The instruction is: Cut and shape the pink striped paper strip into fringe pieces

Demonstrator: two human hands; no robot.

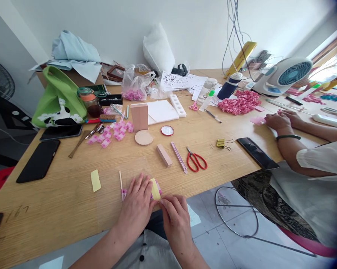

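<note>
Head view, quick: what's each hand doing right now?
Left hand: open, fingers spread on the pink paper.
Right hand: closed in a pinch on the yellow paper.

Bright daylight, faint shadows under hands, warped edges

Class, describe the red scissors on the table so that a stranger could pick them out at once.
On the long wooden table, find the left hand and right hand at the near edge. Ahead and to the right lie red-handled scissors, blades pointing away. Unlike the small pink scissors farther back, they are larger.
</note>
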